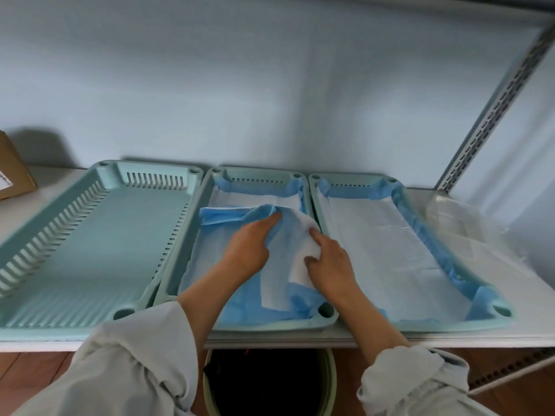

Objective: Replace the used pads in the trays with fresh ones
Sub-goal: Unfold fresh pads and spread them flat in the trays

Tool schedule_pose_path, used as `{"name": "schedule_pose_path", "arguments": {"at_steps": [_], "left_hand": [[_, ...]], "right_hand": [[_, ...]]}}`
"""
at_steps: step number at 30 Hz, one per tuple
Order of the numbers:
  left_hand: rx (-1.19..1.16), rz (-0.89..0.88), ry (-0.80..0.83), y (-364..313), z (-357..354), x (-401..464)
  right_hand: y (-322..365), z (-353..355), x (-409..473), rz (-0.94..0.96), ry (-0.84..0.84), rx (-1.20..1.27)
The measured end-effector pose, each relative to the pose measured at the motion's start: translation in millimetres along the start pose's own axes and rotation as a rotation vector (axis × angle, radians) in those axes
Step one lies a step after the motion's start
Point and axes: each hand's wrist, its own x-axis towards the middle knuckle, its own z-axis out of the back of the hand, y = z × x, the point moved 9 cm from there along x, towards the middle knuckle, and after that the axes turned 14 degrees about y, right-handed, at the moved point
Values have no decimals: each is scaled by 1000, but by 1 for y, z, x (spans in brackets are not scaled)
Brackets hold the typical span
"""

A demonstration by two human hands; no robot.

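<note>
Risk here is spillage: both the left hand (249,250) and right hand (329,265) are bunching the pad (282,244) inside the middle tray (326,310), and if it's wet (can't tell), a sloppy lift toward the bin (270,382) could drip or snag.

Three mint trays sit side by side on a white shelf (495,331); the left tray (45,319) is bare; in the middle tray (270,325), left hand (249,250) and right hand (330,265) grip a crumpled pad (288,235); the right tray (450,324) holds a flat pad (390,250); a bin (270,385) stands below.
</note>
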Motion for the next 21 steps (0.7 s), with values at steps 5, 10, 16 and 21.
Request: {"name": "schedule_pose_path", "arguments": {"at_steps": [5,10,16,21], "left_hand": [[1,54,-36,6,13,-5],[29,114,177,10,-15,-2],[186,283,239,33,-30,-1],[-361,342,266,39,-50,0]], "right_hand": [[-48,47,-4,-272,-144,174],[-73,43,-18,-467,73,-203],[-31,29,-19,-164,-20,-582],[-4,-16,-17,13,217,-442]]}}
